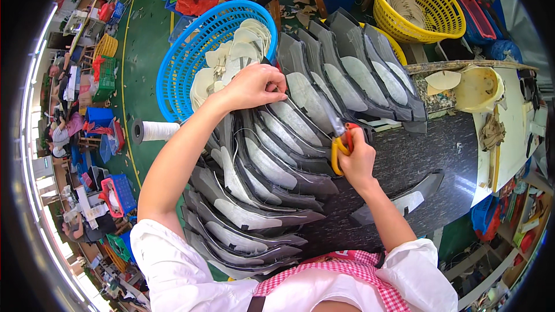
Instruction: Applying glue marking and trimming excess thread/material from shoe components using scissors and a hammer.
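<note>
My right hand (359, 162) grips a pair of scissors (335, 155) with red and yellow handles, its blades pointing up and left over the layered pieces. Fingers curled in a pinch, my left hand (259, 86) is at the upper end of the same pile; what lies between its fingertips is too small to make out. Under and around both hands are overlapping dark grey fabric pieces (272, 162) with light grey patches, resembling shoe-upper parts. More such pieces (347, 81) fan out beyond my hands. A single piece (407, 201) lies apart on the dark tabletop, partly behind my right forearm.
A blue basket (173, 69) with pale cut pieces stands beyond my left arm, near a white thread spool (159, 131). At the far right are a yellow basket (445, 20) and a yellowish tub (480, 89). The dark table (439, 144) spans the right side.
</note>
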Tool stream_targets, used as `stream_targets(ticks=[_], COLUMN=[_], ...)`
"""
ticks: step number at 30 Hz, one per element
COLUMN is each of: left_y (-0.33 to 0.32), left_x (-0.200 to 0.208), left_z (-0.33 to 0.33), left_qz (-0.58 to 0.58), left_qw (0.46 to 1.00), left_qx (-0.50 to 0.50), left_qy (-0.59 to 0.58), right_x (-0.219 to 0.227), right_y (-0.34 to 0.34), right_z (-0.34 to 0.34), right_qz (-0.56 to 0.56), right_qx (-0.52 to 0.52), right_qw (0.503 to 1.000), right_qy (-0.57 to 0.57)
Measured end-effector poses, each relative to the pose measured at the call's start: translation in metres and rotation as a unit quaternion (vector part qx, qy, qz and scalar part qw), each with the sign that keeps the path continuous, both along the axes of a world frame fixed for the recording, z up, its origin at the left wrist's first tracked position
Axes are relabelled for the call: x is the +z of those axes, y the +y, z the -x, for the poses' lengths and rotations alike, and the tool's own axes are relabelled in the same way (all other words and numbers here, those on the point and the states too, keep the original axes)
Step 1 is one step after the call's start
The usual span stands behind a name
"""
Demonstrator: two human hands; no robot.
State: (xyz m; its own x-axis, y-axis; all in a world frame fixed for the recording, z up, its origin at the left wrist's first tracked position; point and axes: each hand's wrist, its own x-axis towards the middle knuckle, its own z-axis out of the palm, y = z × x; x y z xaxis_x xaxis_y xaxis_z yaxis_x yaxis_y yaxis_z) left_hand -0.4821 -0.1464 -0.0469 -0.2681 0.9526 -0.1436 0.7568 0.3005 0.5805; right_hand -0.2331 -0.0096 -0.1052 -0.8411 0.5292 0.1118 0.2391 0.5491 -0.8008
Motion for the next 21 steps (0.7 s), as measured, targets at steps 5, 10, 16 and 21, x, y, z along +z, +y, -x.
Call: stream_targets(ticks=[5,10,16,21], left_y=[-0.005,-0.015,-0.006,-0.012], left_x=[-0.007,0.013,0.017,0.02], left_z=[0.016,0.021,0.007,-0.015], left_qz=[0.005,-0.01,-0.054,-0.052], left_qw=[0.993,0.966,0.988,0.985], left_qx=[0.059,0.179,0.141,0.164], left_qy=[0.103,-0.189,-0.042,-0.03], right_x=[-0.005,0.072,0.092,0.086], right_y=[0.02,0.054,0.054,0.053], right_z=[-0.012,0.015,0.116,0.119], right_qz=[-0.151,-0.226,-0.392,-0.361], right_qx=[0.061,0.161,0.263,0.296], right_qw=[0.986,0.958,0.877,0.869], right_qy=[-0.044,-0.076,-0.087,-0.161])
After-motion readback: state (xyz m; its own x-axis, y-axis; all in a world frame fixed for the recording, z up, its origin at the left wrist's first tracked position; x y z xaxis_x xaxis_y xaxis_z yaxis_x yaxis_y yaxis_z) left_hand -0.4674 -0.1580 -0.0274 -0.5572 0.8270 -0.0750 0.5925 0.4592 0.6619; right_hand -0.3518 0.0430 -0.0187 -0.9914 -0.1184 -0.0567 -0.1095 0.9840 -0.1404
